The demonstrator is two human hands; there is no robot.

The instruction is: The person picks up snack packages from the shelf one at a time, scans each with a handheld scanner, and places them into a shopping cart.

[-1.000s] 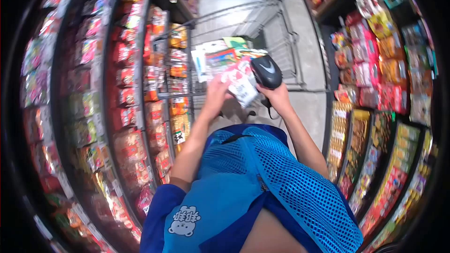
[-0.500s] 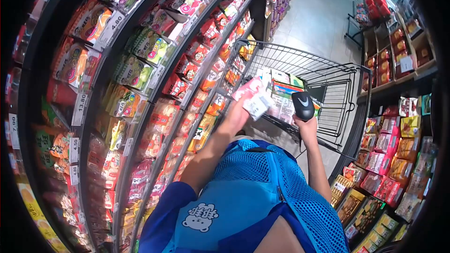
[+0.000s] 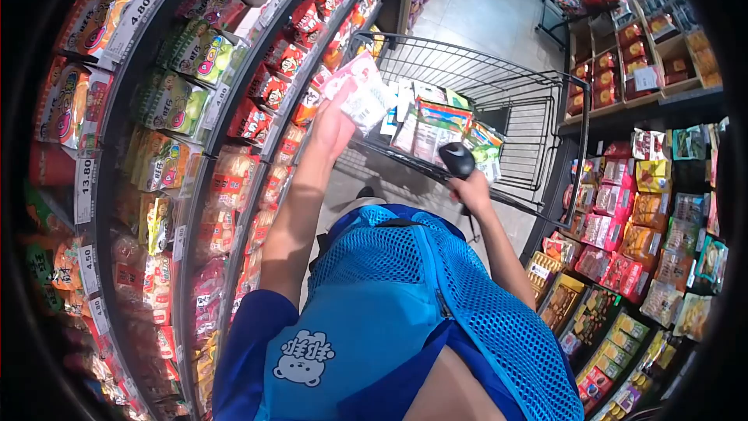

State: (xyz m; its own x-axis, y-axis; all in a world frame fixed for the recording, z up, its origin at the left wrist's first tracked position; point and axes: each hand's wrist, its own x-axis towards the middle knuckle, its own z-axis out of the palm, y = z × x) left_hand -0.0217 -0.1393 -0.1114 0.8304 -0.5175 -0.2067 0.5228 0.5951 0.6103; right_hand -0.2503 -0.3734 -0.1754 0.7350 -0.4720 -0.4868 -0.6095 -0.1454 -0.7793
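Observation:
My left hand [image 3: 335,129] is closed on a pink and white snack packet [image 3: 364,93], lifted by the left side of the shopping cart [image 3: 499,78], with its pale printed back towards me. In my right hand [image 3: 471,191] is a black handheld barcode scanner [image 3: 456,159], its rounded head above the cart's near edge. A cord hangs below that hand. Inside the cart lie several colourful packets [image 3: 442,118], bunched at the near left of the wire basket.
Curved shelves of bagged snacks [image 3: 187,109] with price tags rise on my left. Packaged sweets [image 3: 615,234] fill the right-hand displays, below wooden bins [image 3: 623,70] of red-topped goods. Ahead, the tiled aisle floor [image 3: 499,8] runs past a black rack [image 3: 552,19].
The view has swung to the right. My left hand has moved left and up with the packet, which now tilts differently. My right hand still holds the scanner.

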